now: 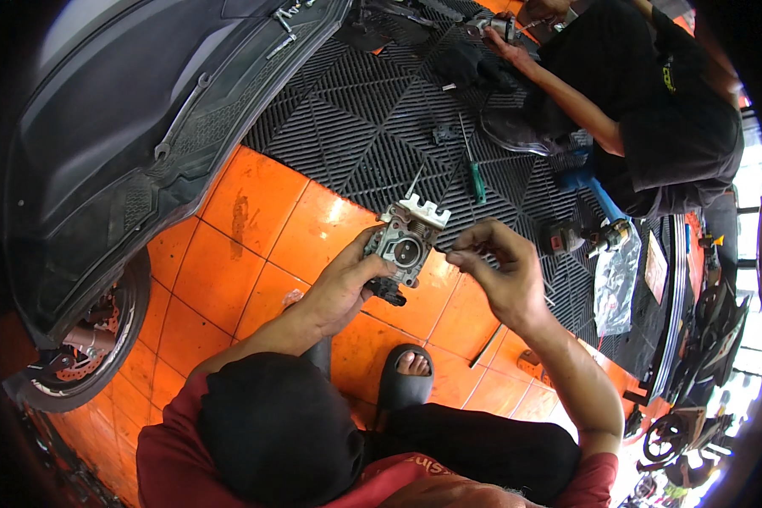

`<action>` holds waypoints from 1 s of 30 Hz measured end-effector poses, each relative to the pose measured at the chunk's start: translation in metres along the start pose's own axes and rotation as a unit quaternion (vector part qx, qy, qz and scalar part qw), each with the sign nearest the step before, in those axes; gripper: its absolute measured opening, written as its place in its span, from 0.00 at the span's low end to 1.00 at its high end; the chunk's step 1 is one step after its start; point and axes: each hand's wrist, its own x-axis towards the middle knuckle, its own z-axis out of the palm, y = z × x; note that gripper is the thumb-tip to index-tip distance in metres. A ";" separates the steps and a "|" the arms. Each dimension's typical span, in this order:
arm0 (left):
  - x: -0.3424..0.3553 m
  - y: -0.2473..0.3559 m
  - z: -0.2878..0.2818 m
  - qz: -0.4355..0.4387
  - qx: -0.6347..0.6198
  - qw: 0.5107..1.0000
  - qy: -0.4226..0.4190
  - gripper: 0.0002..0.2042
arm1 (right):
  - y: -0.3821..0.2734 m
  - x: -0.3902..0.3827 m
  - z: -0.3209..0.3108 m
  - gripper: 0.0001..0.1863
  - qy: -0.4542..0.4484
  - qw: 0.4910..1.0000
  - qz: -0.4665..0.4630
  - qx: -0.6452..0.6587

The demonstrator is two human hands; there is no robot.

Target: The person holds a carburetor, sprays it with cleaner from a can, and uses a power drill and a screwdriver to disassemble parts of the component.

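My left hand [340,281] grips a metal throttle body [416,227] with a round bore, a pale toothed bracket on top and a black connector at its lower end. The thumb lies along the near side of the bore. My right hand [510,275] is just to the right of it, thumb and forefinger drawn together in a pinch. The fingertips are close to the throttle body's right side. Whatever they hold, if anything, is too small to make out.
A green-handled screwdriver [477,182] lies on the black ribbed mat [347,140]. A wrench [182,118] rests on the dark scooter panel [102,110] at left. A co-worker's arm [580,106] works on a metal part at upper right. Near it lies a blue-handled tool [597,195].
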 end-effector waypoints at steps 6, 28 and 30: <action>0.000 0.004 0.000 0.004 0.000 1.000 -0.016 0.29 | 0.016 0.000 -0.014 0.09 0.050 0.997 -0.046 -0.045; 0.000 0.006 0.005 0.092 0.160 0.982 -0.030 0.32 | 0.026 0.015 0.003 0.48 -0.131 0.990 0.026 -0.039; -0.001 0.004 0.005 0.096 0.173 0.979 -0.038 0.32 | 0.030 0.015 0.010 0.42 -0.104 0.991 0.089 0.013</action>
